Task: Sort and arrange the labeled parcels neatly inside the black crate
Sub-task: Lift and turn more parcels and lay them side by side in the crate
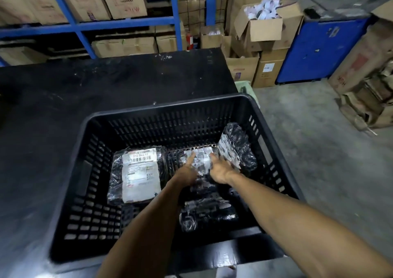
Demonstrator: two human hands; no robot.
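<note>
A black slotted crate (131,116) stands on a black table, with several black plastic parcels inside. One parcel with a large white label (138,175) lies flat at the left of the crate floor. A middle parcel (200,160) lies at the far side; my left hand (187,171) and my right hand (221,169) both rest on it, fingers spread over its label. Another labeled parcel (236,145) leans against the right wall, touching my right hand. A further parcel (206,214) lies near the front, between my forearms.
The black table (85,90) extends behind and left of the crate. Blue shelving (119,24) with cardboard boxes runs along the back. Stacked cartons (259,35), a blue cabinet (319,50) and crushed cardboard (365,99) stand on the concrete floor at right.
</note>
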